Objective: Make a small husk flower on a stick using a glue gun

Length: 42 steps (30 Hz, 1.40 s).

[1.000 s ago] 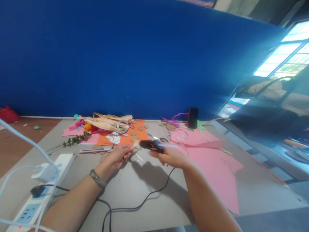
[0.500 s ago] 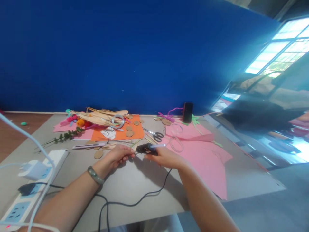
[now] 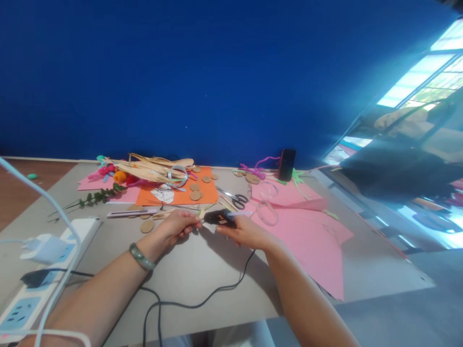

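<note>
My right hand (image 3: 249, 232) is closed around a black hot glue gun (image 3: 219, 218), a pale glue stick jutting from its back end. The gun's nozzle points left, towards my left hand (image 3: 179, 225). There the fingers are pinched on a thin, pale strip, perhaps raffia, whose far end lies by the nozzle; whether the two touch I cannot tell. Black-handled scissors (image 3: 237, 200) lie beyond the gun. A pale craft knife (image 3: 132, 213) rests left of my left hand, near a round cardboard disc (image 3: 147, 226).
A white power strip (image 3: 77, 236) with plugs and cables sits at the left. Raffia (image 3: 152, 168) and several discs lie on orange paper (image 3: 213, 190). Pink paper (image 3: 311, 246) covers the right side. A phone (image 3: 287, 165) leans at the blue wall (image 3: 202, 82). A black cord (image 3: 202, 306) crosses the front.
The camera view has shifted slightly. Both hands hold nearly the same position, with the glue gun still by the left fingertips.
</note>
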Each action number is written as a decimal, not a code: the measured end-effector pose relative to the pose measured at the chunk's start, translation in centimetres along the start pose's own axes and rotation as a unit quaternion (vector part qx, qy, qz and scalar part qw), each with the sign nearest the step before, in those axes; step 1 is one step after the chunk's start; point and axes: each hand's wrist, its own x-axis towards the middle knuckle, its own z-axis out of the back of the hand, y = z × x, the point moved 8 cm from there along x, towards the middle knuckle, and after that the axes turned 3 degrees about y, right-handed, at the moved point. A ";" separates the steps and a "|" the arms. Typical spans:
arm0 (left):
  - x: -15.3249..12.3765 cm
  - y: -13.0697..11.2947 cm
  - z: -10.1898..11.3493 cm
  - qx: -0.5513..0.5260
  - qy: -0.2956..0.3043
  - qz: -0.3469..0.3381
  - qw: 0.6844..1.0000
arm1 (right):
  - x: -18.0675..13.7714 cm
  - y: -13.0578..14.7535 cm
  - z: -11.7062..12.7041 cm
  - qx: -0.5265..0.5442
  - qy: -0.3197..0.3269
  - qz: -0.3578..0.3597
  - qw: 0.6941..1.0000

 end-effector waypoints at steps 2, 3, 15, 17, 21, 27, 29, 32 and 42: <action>-0.1 -0.4 0.0 -0.001 -0.004 -0.009 1.000 | 0.2 0.0 -0.1 0.012 -0.008 0.008 1.000; -0.2 -0.6 0.0 -0.003 -0.001 -0.013 1.000 | 0.3 -0.1 -0.1 0.017 -0.011 0.009 1.000; -0.5 -0.8 -0.1 -0.003 -0.013 -0.018 1.000 | 0.6 0.1 -0.4 0.048 -0.020 0.005 0.999; -0.6 -0.8 -0.2 0.000 -0.017 -0.012 1.000 | 0.6 0.2 -0.5 0.051 -0.016 0.006 0.999; -0.6 -0.9 -0.2 -0.006 -0.013 -0.017 1.000 | 0.7 0.2 -0.4 0.052 -0.017 0.010 0.998; -0.5 -0.9 -0.1 -0.005 -0.019 -0.027 0.999 | 0.7 -0.1 -0.4 0.034 -0.026 0.009 0.999; -0.5 -1.0 -0.1 -0.004 -0.021 -0.032 0.999 | 0.7 -0.4 -0.4 0.028 -0.029 0.009 0.999; -0.5 -1.1 0.0 -0.002 -0.021 -0.032 0.999 | 0.7 -0.8 -0.4 0.020 -0.033 0.002 0.999; -0.4 -0.9 0.2 0.017 -0.022 -0.014 1.000 | 0.6 -0.4 -0.3 0.045 -0.049 0.021 0.998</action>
